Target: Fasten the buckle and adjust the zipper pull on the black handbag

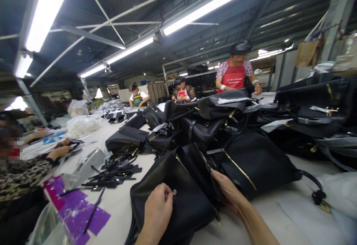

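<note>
Handbag [178, 196] is gripped by left hand [157, 209], small metal piece [174, 192] pinched, right hand [227, 189] fingers tucked inside; steady pull seems needed next.

A long pale worktable [119, 200] is carrying heaped black handbags [223, 126] centre and far right, loose black straps [117, 170] near left, and purple sheets [75, 211] lying at the near-left edge

Two bare forearms entering from six o'clock, no sleeves in view, no gloves, no rings or watch visible, left hand [157, 209] with short plain nails, right hand [227, 190] toward five o'clock, wrist bare, forearm slim
</note>
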{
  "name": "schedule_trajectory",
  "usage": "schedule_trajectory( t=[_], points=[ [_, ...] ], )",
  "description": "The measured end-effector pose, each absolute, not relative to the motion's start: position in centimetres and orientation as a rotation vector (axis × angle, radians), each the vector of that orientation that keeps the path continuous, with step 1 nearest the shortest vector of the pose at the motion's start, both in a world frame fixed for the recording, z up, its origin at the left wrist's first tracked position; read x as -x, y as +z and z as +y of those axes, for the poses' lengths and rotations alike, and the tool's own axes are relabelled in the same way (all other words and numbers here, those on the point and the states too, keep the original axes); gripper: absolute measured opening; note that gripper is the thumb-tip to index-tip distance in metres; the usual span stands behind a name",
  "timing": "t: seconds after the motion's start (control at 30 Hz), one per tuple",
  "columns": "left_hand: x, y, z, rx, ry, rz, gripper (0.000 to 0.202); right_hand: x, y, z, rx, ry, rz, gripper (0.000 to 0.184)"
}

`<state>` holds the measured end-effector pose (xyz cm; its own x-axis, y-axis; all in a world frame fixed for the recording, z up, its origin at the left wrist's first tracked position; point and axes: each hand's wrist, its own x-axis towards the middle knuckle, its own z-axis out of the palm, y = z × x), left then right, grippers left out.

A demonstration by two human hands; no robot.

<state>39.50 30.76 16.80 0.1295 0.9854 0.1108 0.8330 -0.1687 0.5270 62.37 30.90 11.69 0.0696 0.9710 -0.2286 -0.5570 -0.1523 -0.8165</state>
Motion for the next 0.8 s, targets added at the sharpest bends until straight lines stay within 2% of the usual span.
schedule_trajectory(
  t=[0.23, 0.47, 0.6, 0.67, 0.73, 0.77, 0.8],
  points=[
    [-39.8, 16.4, 30.9, -2.039, 0.728, 1.708, 0.018, -62.3, 12.0, 30.8, 0.979, 1.466, -0.553, 0.027],
    [-40.1, 17.7, 32.3, -1.824, 0.810, 1.331, 0.013, -62.0, 12.3, 30.6, 0.971, 1.481, -0.540, 0.029],
    [-38.6, 19.7, 32.4, -1.768, 0.858, 1.218, 0.032, -62.0, 12.2, 30.7, 0.964, 1.502, -0.524, 0.028],
    [-37.3, 20.6, 32.0, -1.831, 0.736, 1.168, 0.037, -62.0, 12.1, 30.8, 0.944, 1.503, -0.529, 0.026],
    [-36.1, 21.0, 31.4, -1.950, 0.617, 1.132, 0.026, -62.0, 12.1, 30.8, 0.929, 1.501, -0.535, 0.026],
    [-35.7, 20.9, 31.0, -2.020, 0.620, 1.121, 0.012, -62.0, 12.1, 30.8, 0.928, 1.500, -0.535, 0.026],
    [-35.5, 20.6, 30.6, -2.085, 0.674, 1.118, 0.008, -62.0, 12.1, 30.7, 0.930, 1.500, -0.532, 0.026]
  ],
)
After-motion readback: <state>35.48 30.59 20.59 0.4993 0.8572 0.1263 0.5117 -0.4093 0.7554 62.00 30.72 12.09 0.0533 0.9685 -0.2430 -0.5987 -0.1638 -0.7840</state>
